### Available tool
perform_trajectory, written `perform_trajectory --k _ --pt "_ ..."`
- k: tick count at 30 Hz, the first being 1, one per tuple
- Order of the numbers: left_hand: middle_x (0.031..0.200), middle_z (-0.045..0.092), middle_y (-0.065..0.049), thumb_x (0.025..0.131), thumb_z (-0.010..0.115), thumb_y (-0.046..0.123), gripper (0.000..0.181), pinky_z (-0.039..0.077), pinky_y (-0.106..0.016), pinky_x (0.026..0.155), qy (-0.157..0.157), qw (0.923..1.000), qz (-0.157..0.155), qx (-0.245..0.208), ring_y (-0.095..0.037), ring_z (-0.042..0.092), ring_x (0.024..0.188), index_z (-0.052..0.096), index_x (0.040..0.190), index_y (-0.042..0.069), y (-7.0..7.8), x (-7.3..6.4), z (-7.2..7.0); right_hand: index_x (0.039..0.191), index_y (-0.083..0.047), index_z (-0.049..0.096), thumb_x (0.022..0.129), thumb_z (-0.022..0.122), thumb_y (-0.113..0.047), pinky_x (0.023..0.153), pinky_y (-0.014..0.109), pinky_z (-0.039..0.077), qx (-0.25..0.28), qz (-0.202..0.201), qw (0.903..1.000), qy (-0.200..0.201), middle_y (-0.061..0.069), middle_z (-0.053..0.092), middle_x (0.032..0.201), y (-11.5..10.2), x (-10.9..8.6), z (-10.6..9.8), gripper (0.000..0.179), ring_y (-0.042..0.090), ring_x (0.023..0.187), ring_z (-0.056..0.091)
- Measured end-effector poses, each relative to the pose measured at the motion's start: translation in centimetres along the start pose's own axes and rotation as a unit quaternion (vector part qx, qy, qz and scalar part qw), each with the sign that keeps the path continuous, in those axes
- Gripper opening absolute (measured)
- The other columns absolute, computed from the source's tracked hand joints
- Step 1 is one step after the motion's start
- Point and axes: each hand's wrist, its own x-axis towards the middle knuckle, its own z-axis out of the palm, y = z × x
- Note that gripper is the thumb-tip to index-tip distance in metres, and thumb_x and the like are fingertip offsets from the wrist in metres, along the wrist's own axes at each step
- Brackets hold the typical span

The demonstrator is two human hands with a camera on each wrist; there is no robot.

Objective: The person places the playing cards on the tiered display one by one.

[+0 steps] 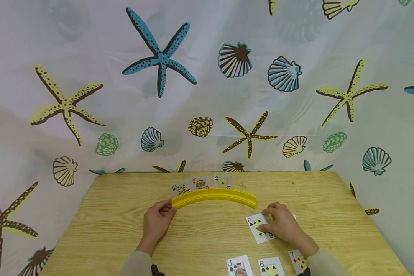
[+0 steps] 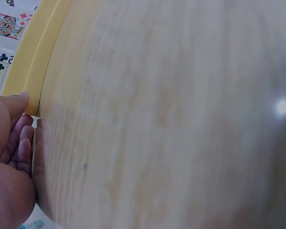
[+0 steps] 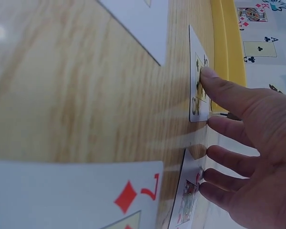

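A yellow curved card holder lies across the table, with a ten of clubs, a king of diamonds and an ace of clubs standing in it. My left hand pinches the holder's left end, thumb in front. To the right, my right hand has its thumb on the face of a six of clubs and its index finger at that card's edge. The other fingers are spread over a face card, largely hidden in the head view.
Nearest me lie a jack of spades, a six of spades and a seven of diamonds, partly behind the right forearm. A curtain printed with starfish and shells hangs behind the wooden table.
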Motion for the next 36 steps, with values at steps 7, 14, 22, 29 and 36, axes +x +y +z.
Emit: perform_trajectory --k 7,14,22,29,36 --pt "0.112 0.077 -0.015 0.097 0.078 0.014 0.035 0.053 -0.022 0.082 -0.002 1.0000 -0.004 -0.002 -0.023 0.068 0.098 0.073 0.128 -0.001 0.04 -0.05 -0.02 0.121 -0.008 0.077 0.083 0.092 -0.033 0.107 0.059 0.049 -0.005 0.009 0.9999 -0.002 0.018 0.063 0.136 -0.15 0.08 0.00 0.049 0.038 0.127 0.056" --pt "0.113 0.077 -0.016 0.097 0.078 0.013 0.036 0.053 -0.022 0.081 -0.001 1.0000 -0.004 -0.002 -0.024 0.069 0.098 0.073 0.129 -0.002 0.10 -0.12 0.03 0.117 -0.007 0.076 0.082 0.092 -0.032 0.104 0.056 0.050 -0.023 -0.012 0.9997 -0.002 0.017 0.064 0.130 -0.14 0.40 -0.05 0.046 0.036 0.119 0.059" --pt "0.113 0.077 -0.016 0.097 0.077 0.014 0.035 0.053 -0.022 0.082 -0.001 1.0000 0.001 0.006 -0.024 0.069 0.099 0.073 0.129 -0.001 0.04 -0.10 0.05 0.116 -0.007 0.073 0.084 0.091 -0.034 0.104 0.058 0.049 -0.032 -0.016 0.9993 -0.008 0.018 0.063 0.130 -0.10 0.49 0.06 0.046 0.037 0.120 0.059" --pt "0.113 0.077 -0.015 0.096 0.078 0.015 0.035 0.054 -0.024 0.082 0.004 0.9999 -0.003 0.009 -0.025 0.070 0.099 0.073 0.128 -0.001 -0.05 -0.03 0.07 0.115 -0.006 0.069 0.083 0.092 -0.029 0.105 0.055 0.049 -0.016 0.002 0.9999 -0.004 0.014 0.064 0.126 -0.12 0.62 0.33 0.046 0.033 0.118 0.059" --pt "0.113 0.077 -0.015 0.096 0.078 0.014 0.035 0.054 -0.022 0.081 0.007 0.9999 -0.007 0.005 -0.024 0.070 0.099 0.074 0.127 0.000 -0.07 -0.03 0.11 0.114 -0.007 0.063 0.080 0.095 -0.024 0.087 0.041 0.048 0.016 0.031 0.9994 -0.001 0.004 0.064 0.106 -0.38 0.82 0.33 0.049 0.021 0.095 0.053"
